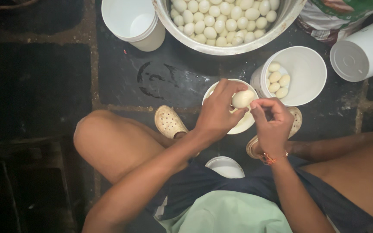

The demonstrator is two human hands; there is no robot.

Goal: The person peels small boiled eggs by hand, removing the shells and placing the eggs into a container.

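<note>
From the head camera, the left hand (216,115) cradles a pale boiled egg (243,99) in closed fingers just above a small white bowl (243,125) on the floor, likely so shell bits drop into it. The right hand (273,123) pinches narrow at the egg's side, fingertips touching it. Just beside, a white tub (309,77) holds several eggs, and a big metal basin (255,43) heaped with more sits farther ahead.

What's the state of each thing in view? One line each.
Egg: held in left hand, right hand picking at it.
Metal basin: full of eggs.
White tub: upright, a few eggs inside.
Empty tub: upright, open.
Tub at right: lying on its side.
</note>
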